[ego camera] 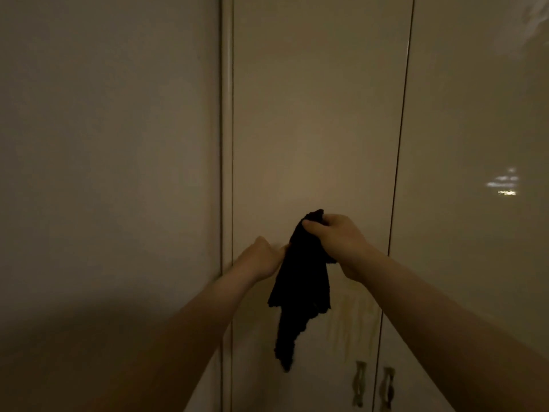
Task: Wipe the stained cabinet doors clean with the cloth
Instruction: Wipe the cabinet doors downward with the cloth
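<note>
Cloth [300, 281]: one, black, limp, scalloped edge, hanging before middle cabinet door [315, 114]. Hands: right hand [332, 236] clenched on cloth top, left hand [264, 257] pinching its side. Doors: three, cream, glossy, flat. Handles [360, 386]: two, brass, wavy. Stain [350, 325]: yellowish streaks, above handles. Room dim.

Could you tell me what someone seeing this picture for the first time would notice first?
The eye goes first to the black cloth hanging at lower centre, gripped at its top by the right hand and touched at its side by the left hand. Next come the yellowish streaky stains low on the middle cabinet door, just right of the cloth, above two handles.
</note>
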A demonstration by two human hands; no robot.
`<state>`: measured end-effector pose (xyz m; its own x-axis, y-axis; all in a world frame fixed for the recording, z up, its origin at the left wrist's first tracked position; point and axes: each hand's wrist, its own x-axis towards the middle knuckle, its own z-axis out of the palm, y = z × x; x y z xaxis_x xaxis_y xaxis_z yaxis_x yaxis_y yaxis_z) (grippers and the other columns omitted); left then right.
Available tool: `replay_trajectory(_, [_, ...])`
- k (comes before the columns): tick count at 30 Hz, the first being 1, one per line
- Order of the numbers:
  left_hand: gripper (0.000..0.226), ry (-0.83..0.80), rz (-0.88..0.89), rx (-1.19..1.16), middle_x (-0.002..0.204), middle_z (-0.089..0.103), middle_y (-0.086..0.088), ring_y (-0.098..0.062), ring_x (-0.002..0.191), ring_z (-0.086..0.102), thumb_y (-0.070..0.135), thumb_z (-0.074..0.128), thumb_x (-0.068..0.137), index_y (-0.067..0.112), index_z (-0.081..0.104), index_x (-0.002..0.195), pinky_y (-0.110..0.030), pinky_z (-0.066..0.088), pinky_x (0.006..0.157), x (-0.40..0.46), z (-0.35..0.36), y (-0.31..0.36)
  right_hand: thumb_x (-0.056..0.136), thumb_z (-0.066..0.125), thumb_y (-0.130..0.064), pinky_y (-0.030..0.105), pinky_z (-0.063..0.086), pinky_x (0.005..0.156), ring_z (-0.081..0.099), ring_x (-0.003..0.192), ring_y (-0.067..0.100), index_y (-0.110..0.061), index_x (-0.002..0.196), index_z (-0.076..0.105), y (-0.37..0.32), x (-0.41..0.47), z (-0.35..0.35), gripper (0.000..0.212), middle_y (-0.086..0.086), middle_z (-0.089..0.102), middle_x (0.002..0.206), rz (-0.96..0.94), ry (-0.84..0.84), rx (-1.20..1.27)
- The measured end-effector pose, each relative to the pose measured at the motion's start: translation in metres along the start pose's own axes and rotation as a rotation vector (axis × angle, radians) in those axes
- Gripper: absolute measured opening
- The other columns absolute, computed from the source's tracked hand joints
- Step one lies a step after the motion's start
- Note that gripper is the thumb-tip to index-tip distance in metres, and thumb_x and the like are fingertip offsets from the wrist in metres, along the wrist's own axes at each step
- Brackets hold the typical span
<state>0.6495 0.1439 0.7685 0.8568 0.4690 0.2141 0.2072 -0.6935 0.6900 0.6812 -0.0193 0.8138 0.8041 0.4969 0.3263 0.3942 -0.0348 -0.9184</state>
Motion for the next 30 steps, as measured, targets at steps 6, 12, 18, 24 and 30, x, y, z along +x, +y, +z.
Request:
replay_trajectory(6, [0.048,-0.456,-0.035,-0.466,0.096,0.064,-0.005,-0.022,0.087,0.060,0.056,0.040,0.093,0.020,0.066,0.111,-0.036,0.050,0.081,-0.021,0.006,-0.029,0.094,0.058,-0.022,0.043,0.057,0.077,0.067,0.084,0.030,-0.010,0.089,0.062,-0.015,0.000,-0.004,0.014,0.016,0.067,0.097,0.051,0.028,0.016])
replay_trajectory(12, [0.036,-0.524,0.080,-0.613,0.121,0.066,-0.013,-0.028,0.106,0.061,0.036,0.060,0.088,0.021,0.066,0.120,-0.049,0.044,0.102,-0.017,0.014,-0.036,0.093,0.058,-0.021,0.032,0.053,0.069,0.065,0.087,0.024,0.000,0.105,0.062,-0.014,0.000,-0.017,0.024,0.015,0.067,0.102,0.047,0.074,-0.027])
replay_trajectory(18, [0.013,-0.309,0.188,-0.565,0.093,0.071,0.000,-0.015,0.088,0.065,0.023,0.062,0.092,0.017,0.072,0.099,-0.036,0.052,0.086,-0.008,0.002,-0.014,0.093,0.055,-0.035,0.044,0.052,0.088,0.066,0.092,0.031,0.004,0.107,0.060,-0.017,0.004,-0.043,0.041,0.018,0.066,0.103,0.096,0.144,-0.020])
replay_trajectory(24, [0.016,-0.008,0.210,-0.344,0.096,0.067,-0.006,-0.020,0.086,0.062,0.021,0.053,0.096,0.014,0.066,0.100,-0.030,0.050,0.072,0.012,-0.032,-0.001,0.095,0.056,-0.020,0.038,0.052,0.071,0.062,0.081,0.030,0.008,0.094,0.064,-0.015,0.010,-0.080,0.030,0.019,0.062,0.089,0.082,0.221,-0.339])
replay_trajectory(30, [0.026,0.186,0.304,-0.101,0.104,0.061,-0.001,-0.010,0.086,0.057,0.024,0.039,0.101,0.014,0.057,0.117,-0.022,0.041,0.062,0.013,-0.048,0.018,0.097,0.049,-0.016,0.032,0.047,0.069,0.059,0.089,0.029,-0.003,0.130,0.051,-0.002,-0.001,-0.094,0.035,0.019,0.062,0.110,0.011,0.228,-0.848])
